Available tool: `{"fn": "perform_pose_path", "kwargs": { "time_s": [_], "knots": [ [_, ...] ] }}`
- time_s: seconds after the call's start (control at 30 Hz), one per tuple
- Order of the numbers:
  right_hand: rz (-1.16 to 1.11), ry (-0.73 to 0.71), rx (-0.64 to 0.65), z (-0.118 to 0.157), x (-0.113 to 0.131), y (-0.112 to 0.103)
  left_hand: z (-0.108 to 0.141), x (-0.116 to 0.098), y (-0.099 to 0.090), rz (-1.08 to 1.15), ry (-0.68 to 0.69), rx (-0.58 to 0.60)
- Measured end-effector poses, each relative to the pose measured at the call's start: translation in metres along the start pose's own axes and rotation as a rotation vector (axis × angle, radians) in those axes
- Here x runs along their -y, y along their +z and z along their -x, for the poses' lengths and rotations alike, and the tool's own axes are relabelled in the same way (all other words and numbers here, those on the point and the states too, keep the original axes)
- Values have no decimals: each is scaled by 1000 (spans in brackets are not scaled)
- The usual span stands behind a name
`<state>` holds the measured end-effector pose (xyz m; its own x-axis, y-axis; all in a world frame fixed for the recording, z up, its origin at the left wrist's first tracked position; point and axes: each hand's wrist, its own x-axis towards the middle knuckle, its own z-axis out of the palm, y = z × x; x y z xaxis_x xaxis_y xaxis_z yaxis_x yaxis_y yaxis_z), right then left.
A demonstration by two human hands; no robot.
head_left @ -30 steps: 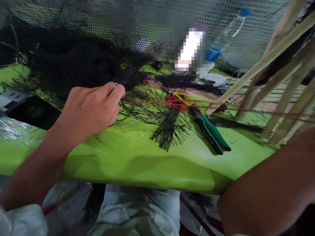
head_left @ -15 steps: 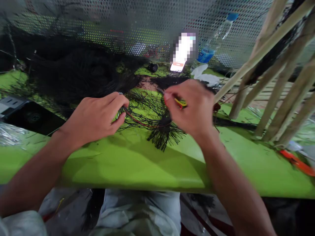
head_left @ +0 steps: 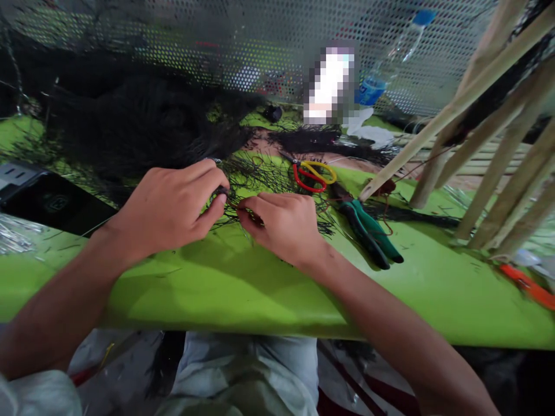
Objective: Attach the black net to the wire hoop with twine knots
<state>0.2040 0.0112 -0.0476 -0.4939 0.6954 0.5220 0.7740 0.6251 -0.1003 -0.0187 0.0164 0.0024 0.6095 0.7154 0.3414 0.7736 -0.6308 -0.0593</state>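
Black netting (head_left: pixel 260 173) with frayed strands lies across the green table. My left hand (head_left: pixel 177 202) pinches a dark strand of it at the fingertips. Close on its right, my right hand (head_left: pixel 280 222) has thumb and forefinger pressed together at a thin dark-red cord; whether the netting is caught in that pinch too is hidden. Just beyond my right hand rest scissors (head_left: pixel 310 176) with red and yellow handles. Green-handled pliers (head_left: pixel 368 231) lie to the right of that hand.
A black power bank (head_left: pixel 56 199) sits at the left, before a heap of black fibre (head_left: pixel 143 115). A lit phone (head_left: pixel 329 84) and a bottle (head_left: pixel 373 89) stand at the back. Wooden sticks (head_left: pixel 489 144) rise at the right, near an orange tool (head_left: pixel 526 286).
My right hand has let go of the scissors, which now lie on the table, and has moved left and nearer to my left hand. The pliers have come into view.
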Motion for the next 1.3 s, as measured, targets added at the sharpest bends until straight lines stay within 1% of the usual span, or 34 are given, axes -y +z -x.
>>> {"fn": "perform_pose_path", "kwargs": {
  "time_s": [0.1,0.2,0.27,0.37,0.47,0.53,0.67,0.8,0.87,0.93,1.0,1.13,1.27,1.3],
  "knots": [
    [-7,-50,-74,1,3,-5,1,-1,0,8,-8,-10],
    [-51,-54,-183,4,7,-14,1,-2,1,-36,-19,-19],
    [-80,-72,-234,5,8,-18,1,-3,1,-73,-2,-15],
    [-147,-101,-303,4,8,-18,1,-5,3,-114,45,-13],
    [-285,-118,-374,2,8,-12,1,-7,3,-116,94,-13],
    [-406,-73,-360,-1,8,-8,1,-8,2,-96,108,-13],
    [-705,86,-225,-6,3,-2,1,-8,0,-41,122,-23],
    [-1038,125,-70,-8,-2,6,1,-6,-1,5,135,-10],
    [-1120,137,-6,-8,-3,8,2,-5,-1,28,141,-8],
    [-1138,160,20,-9,-2,10,2,-5,-2,44,137,-11],
    [-1124,173,10,-9,-1,10,2,-4,-3,49,133,-16],
    [-1011,185,-66,-8,3,11,3,-3,-4,23,111,-6],
    [-927,171,-118,-6,5,13,5,-1,-2,85,95,-76],
    [-906,157,-141,-6,5,13,5,-1,-1,85,90,-78]
  ]
}}
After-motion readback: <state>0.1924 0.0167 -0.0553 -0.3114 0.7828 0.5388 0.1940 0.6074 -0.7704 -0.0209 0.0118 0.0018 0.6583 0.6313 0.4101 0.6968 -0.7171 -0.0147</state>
